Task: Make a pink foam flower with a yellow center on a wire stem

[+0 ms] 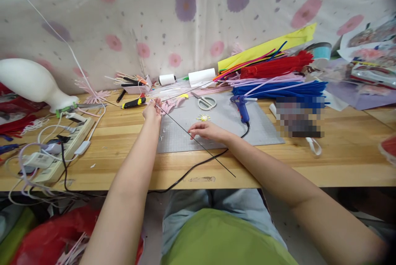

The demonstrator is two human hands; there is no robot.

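Note:
My left hand (152, 111) is pinched on the upper end of a thin dark wire (210, 152), beside a small pink petal piece (169, 106) on the grey cutting mat (266, 131). My right hand (206, 130) rests on the mat with its fingers closed on the same wire near its middle. The wire runs down to the right, past the table's front edge. A small yellow flower centre (203, 118) lies just beyond my right hand.
Scissors (204, 102), a blue glue gun (243, 109) with its black cable, and bundles of coloured pipe cleaners (278, 79) lie behind the mat. A power strip (66, 143) with plugs and a white vase (31, 81) stand at the left. A cutter (133, 102) lies at the back.

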